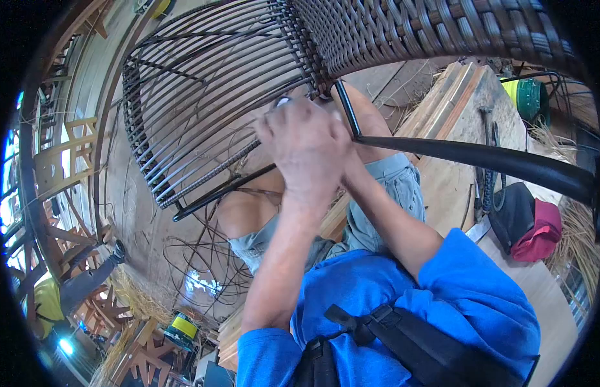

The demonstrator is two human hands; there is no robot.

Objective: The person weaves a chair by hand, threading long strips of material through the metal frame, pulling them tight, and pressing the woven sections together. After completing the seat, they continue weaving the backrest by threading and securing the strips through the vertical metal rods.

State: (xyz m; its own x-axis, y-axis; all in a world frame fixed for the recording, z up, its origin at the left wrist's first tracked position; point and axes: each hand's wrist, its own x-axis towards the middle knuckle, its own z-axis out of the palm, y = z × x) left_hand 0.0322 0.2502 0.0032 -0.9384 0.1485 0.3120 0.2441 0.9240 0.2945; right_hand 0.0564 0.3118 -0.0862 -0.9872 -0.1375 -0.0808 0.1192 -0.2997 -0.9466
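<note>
My left hand (pixel 303 145) is blurred by motion, its fingers curled at the corner of a dark chair frame (pixel 351 109). What it holds is hidden; a small shiny spot shows beside the knuckles. Behind it, my right hand (pixel 342 138) is mostly covered, and its fingers do not show clearly. Beyond both hands, spaced dark strands (pixel 209 97) run across the frame at the upper left. A tightly woven brown panel (pixel 403 32) rises at the upper right. From near my hands, a black curved bar (pixel 480 153) extends to the right.
Stacked boards (pixel 442 103) lie at the right, with tools (pixel 487 161) and a black and dark red cloth item (pixel 535 226). Loose strands (pixel 203 258) tangle on the floor. Green and yellow containers (pixel 529 97) (pixel 182 329) stand either side. Another person (pixel 87 277) is at the left.
</note>
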